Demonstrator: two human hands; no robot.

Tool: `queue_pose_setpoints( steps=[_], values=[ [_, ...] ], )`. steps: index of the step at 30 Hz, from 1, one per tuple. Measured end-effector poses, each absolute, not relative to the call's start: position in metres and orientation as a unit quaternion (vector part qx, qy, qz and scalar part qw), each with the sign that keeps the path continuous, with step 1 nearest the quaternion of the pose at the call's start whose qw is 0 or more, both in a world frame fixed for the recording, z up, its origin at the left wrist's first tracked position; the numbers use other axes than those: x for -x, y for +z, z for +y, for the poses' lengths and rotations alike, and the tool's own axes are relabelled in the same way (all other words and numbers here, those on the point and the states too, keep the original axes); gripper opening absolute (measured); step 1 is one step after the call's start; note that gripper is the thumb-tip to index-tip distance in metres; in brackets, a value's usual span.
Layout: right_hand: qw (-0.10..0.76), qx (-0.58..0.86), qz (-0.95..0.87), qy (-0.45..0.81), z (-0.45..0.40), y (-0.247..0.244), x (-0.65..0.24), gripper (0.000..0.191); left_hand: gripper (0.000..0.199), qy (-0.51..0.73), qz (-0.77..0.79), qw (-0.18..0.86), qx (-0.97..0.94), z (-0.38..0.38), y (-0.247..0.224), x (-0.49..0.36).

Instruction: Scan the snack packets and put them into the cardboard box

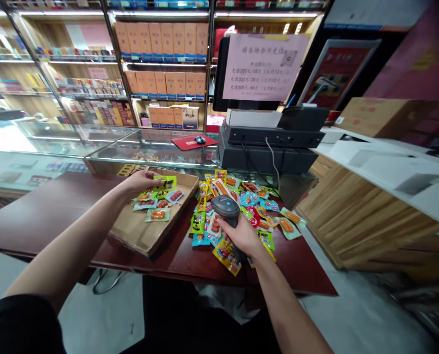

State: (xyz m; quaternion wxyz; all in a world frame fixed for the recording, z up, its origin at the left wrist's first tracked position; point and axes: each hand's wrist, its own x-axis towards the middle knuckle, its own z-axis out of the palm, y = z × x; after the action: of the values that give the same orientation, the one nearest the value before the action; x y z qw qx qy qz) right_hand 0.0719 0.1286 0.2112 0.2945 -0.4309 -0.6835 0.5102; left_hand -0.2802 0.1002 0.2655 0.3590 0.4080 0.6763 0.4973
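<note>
My right hand (243, 235) is wrapped round the grip of a dark barcode scanner (225, 205), a small blue light showing on its top. Beneath and around it spreads a pile of small snack packets (250, 198) in yellow, green, blue and clear wrappers, several with little sausages inside. Over the far part of a shallow cardboard tray (136, 233), my left hand (143, 181) pinches a green snack packet (166, 182) at its left end. Several other packets lie in the tray, among them a clear one with orange sausages (158, 215).
Both tray and pile rest on a dark red wooden table (75, 209). Behind it stand a glass counter (149, 147) with a mouse (200, 139) on a red pad, and a monitor (222, 73) bearing a pink paper sign. A wooden cabinet (337, 216) is at the right.
</note>
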Motion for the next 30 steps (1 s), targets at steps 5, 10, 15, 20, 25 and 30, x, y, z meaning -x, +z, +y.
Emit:
queue_pose_setpoints(
  steps=[5, 10, 15, 20, 25, 30],
  values=[
    [0.282, 0.421, -0.691, 0.515, 0.142, 0.208, -0.072, 0.024, 0.038, 0.478, 0.720, 0.351, -0.361, 0.084, 0.274, 0.302],
    [0.290, 0.423, -0.680, 0.524, 0.150, 0.203, -0.086, 0.028, 0.039, 0.484, 0.677, 0.340, -0.437, 0.098, 0.280, 0.247],
    [0.328, 0.469, -0.650, 0.500, 0.157, 0.199, -0.119, 0.031, 0.037, 0.492, 0.579, 0.396, -0.516, 0.124, 0.269, 0.142],
    [0.359, 0.489, -0.624, 0.493, 0.161, 0.186, -0.148, 0.029, 0.026, 0.429, 0.570, 0.334, -0.616, 0.157, 0.216, 0.072],
    [0.365, 0.497, -0.634, 0.466, 0.161, 0.173, -0.155, 0.028, 0.047, 0.275, 0.604, 0.244, -0.707, 0.175, 0.178, 0.060],
    [0.366, 0.504, -0.627, 0.469, 0.165, 0.164, -0.149, 0.027, 0.045, 0.271, 0.577, 0.200, -0.744, 0.180, 0.165, 0.067]
  ],
)
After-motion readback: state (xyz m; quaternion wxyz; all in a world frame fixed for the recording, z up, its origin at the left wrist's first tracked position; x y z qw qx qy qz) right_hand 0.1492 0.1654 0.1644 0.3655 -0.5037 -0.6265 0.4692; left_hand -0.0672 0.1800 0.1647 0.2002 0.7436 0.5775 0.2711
